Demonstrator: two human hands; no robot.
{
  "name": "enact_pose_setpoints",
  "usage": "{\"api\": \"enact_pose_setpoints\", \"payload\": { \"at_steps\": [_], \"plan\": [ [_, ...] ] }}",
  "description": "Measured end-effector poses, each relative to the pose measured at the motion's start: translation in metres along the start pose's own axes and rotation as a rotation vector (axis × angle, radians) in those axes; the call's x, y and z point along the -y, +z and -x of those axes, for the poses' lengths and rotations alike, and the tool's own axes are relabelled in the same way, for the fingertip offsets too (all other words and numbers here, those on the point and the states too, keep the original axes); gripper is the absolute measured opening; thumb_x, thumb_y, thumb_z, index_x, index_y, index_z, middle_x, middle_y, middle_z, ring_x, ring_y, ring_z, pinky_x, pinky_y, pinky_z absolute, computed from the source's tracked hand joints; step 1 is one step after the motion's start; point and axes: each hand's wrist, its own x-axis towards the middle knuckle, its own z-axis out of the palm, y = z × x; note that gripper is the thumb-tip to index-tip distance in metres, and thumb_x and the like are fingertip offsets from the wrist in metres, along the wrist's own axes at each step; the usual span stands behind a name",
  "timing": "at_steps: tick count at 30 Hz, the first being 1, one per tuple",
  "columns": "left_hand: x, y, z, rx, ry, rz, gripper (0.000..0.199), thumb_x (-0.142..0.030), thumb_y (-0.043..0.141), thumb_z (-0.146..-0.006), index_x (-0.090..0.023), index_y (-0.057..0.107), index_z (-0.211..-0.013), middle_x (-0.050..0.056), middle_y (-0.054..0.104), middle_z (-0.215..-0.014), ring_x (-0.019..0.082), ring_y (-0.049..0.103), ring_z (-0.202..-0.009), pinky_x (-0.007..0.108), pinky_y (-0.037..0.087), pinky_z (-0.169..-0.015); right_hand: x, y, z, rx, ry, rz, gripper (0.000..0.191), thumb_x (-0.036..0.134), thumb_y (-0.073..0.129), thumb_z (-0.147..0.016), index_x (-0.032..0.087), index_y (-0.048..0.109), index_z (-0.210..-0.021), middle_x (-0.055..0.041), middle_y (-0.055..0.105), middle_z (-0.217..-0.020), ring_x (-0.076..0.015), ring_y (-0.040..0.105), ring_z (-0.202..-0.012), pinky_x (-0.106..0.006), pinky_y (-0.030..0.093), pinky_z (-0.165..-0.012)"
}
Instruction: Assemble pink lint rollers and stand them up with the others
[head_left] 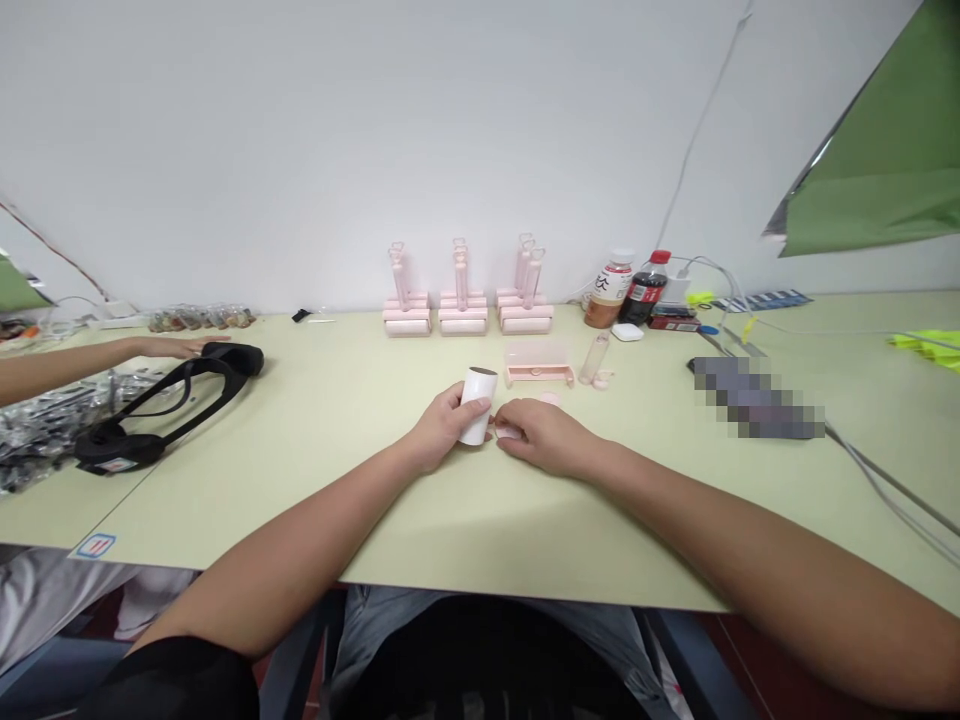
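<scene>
My left hand (442, 428) is wrapped round a white roll (478, 405), whose hollow end faces up. Just right of it, my right hand (549, 436) has its fingers curled and pressed round a small pale pink piece (509, 431), mostly hidden by the fingers. Beyond my right hand lies an open pink case (538, 372) with a clear lid. A clear pink tube (595, 358) stands tilted beside it, with small pink parts (602, 380) at its base. Another flat pink piece (550, 398) is partly behind my right hand.
Assembled pink rollers (463, 319) stand in three groups by the wall. Two bottles (609, 290) and a white case (628, 332) are at back right, a blurred dark object (754, 398) further right. At left, a person's hand (176, 346) touches a black headset (217, 400) near plastic bags.
</scene>
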Motion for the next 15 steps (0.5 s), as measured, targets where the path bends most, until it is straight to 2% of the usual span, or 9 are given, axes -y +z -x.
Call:
{"api": "enact_pose_setpoints", "payload": {
  "at_steps": [5, 9, 12, 15],
  "plan": [
    [-0.001, -0.008, 0.001, -0.12, 0.164, -0.501, 0.04, -0.05, 0.067, -0.076, -0.018, 0.057, -0.098, 0.0, 0.058, -0.085, 0.014, 0.053, -0.075, 0.026, 0.043, -0.065, -0.008, -0.004, -0.001, -0.062, 0.037, -0.011, 0.012, 0.03, 0.059, -0.085, 0.02, 0.058, -0.09, -0.0053, 0.065, -0.084, -0.02, 0.057, -0.075, -0.029, 0.039, -0.064],
    [-0.003, -0.01, 0.002, -0.155, 0.178, -0.654, 0.043, -0.051, 0.064, -0.077, -0.018, 0.058, -0.105, 0.001, 0.062, -0.09, 0.017, 0.055, -0.079, 0.027, 0.043, -0.066, -0.012, -0.008, -0.001, -0.154, 0.08, -0.101, 0.011, 0.031, 0.059, -0.085, 0.021, 0.058, -0.09, -0.0031, 0.065, -0.081, -0.0184, 0.058, -0.071, -0.029, 0.042, -0.062],
    [-0.004, -0.009, 0.003, -0.151, 0.183, -0.716, 0.04, -0.045, 0.066, -0.076, -0.019, 0.06, -0.107, 0.002, 0.064, -0.095, 0.019, 0.058, -0.084, 0.028, 0.044, -0.07, -0.014, -0.009, 0.0, -0.33, 0.126, -0.252, 0.012, 0.033, 0.059, -0.086, 0.021, 0.06, -0.089, -0.0027, 0.067, -0.081, -0.0175, 0.061, -0.071, -0.03, 0.047, -0.064],
    [-0.003, -0.008, 0.003, -0.139, 0.2, -0.779, 0.037, -0.038, 0.068, -0.074, -0.021, 0.063, -0.105, 0.003, 0.065, -0.101, 0.021, 0.059, -0.09, 0.031, 0.045, -0.076, -0.016, -0.008, 0.001, -0.504, 0.123, -0.388, 0.018, 0.036, 0.062, -0.085, 0.022, 0.063, -0.097, -0.0054, 0.071, -0.094, -0.0187, 0.066, -0.08, -0.033, 0.053, -0.072]
  ]
}}
